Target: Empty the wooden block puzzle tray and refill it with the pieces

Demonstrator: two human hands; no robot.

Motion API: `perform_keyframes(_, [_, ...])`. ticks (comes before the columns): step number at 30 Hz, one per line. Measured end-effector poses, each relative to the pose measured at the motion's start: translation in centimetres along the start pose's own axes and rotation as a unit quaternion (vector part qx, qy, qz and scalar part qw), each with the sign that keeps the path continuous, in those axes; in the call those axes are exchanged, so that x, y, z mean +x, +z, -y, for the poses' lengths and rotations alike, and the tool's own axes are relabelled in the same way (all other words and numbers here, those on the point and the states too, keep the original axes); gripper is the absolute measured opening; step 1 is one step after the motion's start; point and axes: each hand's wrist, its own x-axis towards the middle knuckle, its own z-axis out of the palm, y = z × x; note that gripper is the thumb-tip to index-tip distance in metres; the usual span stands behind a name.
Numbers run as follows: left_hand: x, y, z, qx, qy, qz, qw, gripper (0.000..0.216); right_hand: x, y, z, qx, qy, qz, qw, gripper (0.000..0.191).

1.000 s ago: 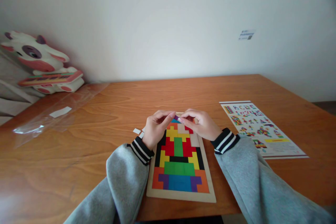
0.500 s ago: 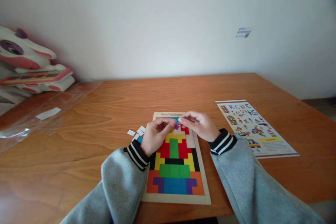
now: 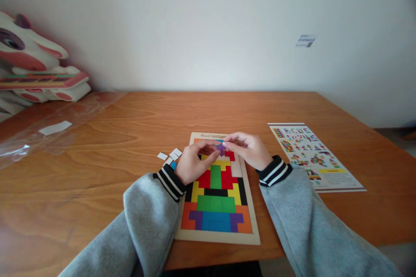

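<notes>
A wooden puzzle board (image 3: 250, 207) filled with coloured block pieces lies on the table in front of me. Both my hands hover over its far end. My left hand (image 3: 193, 165) and my right hand (image 3: 248, 150) meet fingertip to fingertip and pinch a small purple piece (image 3: 222, 149) between them. Both wrists wear grey sleeves with striped cuffs. The board's far rows are partly hidden under my hands.
Several small white pieces (image 3: 170, 156) lie just left of the board. A printed pattern sheet (image 3: 312, 156) lies to the right. A clear plastic bag (image 3: 48, 132) and a cow-shaped toy (image 3: 35, 67) sit at the far left by the wall.
My view has shifted, so the board sits a little lower and nearer. Both hands stay together on the purple piece, now held slightly higher above the board.
</notes>
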Motion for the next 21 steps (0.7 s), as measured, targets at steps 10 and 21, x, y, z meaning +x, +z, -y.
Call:
perform_keyframes(10, [0.2, -1.7, 1.2, 0.303, 0.206, 0.012, 0.931, 0.021, 0.1, -0.7, -1.1, -0.085, -0.028, 0.037, 0.995, 0.024])
perform_keyframes(21, [-0.1, -1.4, 1.1, 0.309, 0.213, 0.004, 0.927, 0.020, 0.2, -0.1, -1.6, 0.020, 0.017, 0.011, 1.000, 0.031])
